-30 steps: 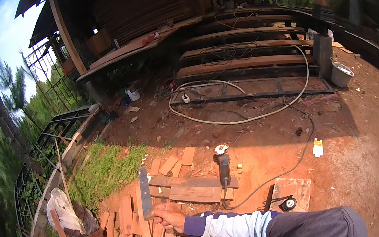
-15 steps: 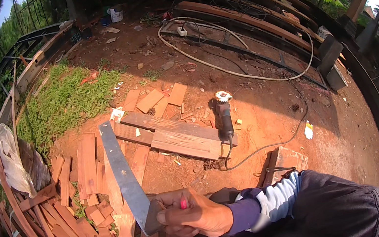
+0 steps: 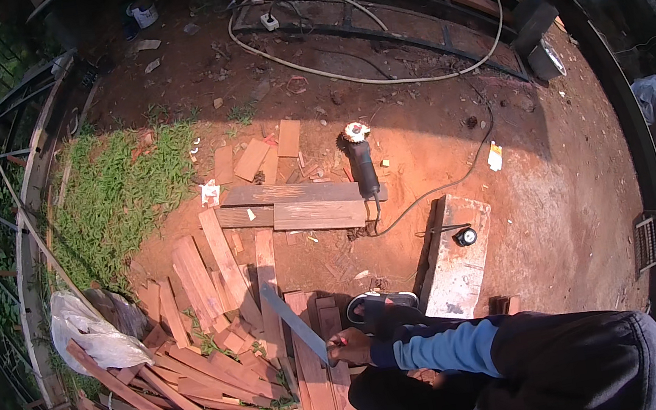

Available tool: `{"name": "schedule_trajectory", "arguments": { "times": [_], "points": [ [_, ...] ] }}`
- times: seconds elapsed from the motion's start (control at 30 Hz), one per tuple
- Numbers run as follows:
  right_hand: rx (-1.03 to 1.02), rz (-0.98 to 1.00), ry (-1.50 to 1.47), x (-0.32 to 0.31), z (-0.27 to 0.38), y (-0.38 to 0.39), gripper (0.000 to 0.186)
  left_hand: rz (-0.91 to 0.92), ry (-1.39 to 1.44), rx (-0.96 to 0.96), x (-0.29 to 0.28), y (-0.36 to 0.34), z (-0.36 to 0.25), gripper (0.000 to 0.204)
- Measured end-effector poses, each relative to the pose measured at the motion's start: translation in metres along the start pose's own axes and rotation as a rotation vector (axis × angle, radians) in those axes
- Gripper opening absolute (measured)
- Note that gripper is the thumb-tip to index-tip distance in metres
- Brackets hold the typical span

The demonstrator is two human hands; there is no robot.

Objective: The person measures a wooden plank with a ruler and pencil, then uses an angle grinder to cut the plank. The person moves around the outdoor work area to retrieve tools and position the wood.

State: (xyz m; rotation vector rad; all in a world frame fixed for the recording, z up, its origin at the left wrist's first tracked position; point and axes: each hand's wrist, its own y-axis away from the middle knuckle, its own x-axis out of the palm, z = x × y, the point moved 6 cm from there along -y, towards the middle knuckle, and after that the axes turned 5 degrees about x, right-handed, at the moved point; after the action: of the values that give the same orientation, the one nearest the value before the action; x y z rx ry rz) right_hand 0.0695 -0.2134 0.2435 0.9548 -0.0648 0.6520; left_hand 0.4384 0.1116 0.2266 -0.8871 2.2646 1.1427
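Note:
My right hand point(image 3: 352, 347) is closed round the lower end of a long, flat grey metal strip point(image 3: 296, 326). A small red thing shows at its fingers, too small to name. The strip slants up and left above several reddish wooden boards point(image 3: 315, 396) lying lengthwise; whether it touches them I cannot tell. My left hand cannot be made out in this view. A bit of skin shows under the right sleeve, but I cannot tell what it belongs to. My shoe point(image 3: 382, 304) rests just beyond the right hand.
Loose wooden slats point(image 3: 210, 378) are heaped at the left beside a plastic sheet point(image 3: 94, 328). An angle grinder point(image 3: 362, 161) with a toothed disc lies by flat planks point(image 3: 321, 213), its cord trailing right. A pale block point(image 3: 461, 261) carries a small round black object point(image 3: 465, 236).
The view has tipped downward. My right hand and the metal strip now appear lower and farther off, over the boards. The left hand, earlier spread at the lower left, no longer shows there.

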Motion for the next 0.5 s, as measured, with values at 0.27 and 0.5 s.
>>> {"name": "schedule_trajectory", "arguments": {
  "times": [0.27, 0.5],
  "points": [
    [0.184, -0.247, -0.094, -0.066, 0.148, 0.256, 0.009, 0.032, -0.011, 0.322, -0.041, 0.054, -0.340, 0.041],
    [-0.169, -0.540, -0.394, -0.136, 0.248, 0.335, 0.013, 0.177, -0.022, 0.554, -0.010, 0.080, -0.552, 0.041]
  ]
}}
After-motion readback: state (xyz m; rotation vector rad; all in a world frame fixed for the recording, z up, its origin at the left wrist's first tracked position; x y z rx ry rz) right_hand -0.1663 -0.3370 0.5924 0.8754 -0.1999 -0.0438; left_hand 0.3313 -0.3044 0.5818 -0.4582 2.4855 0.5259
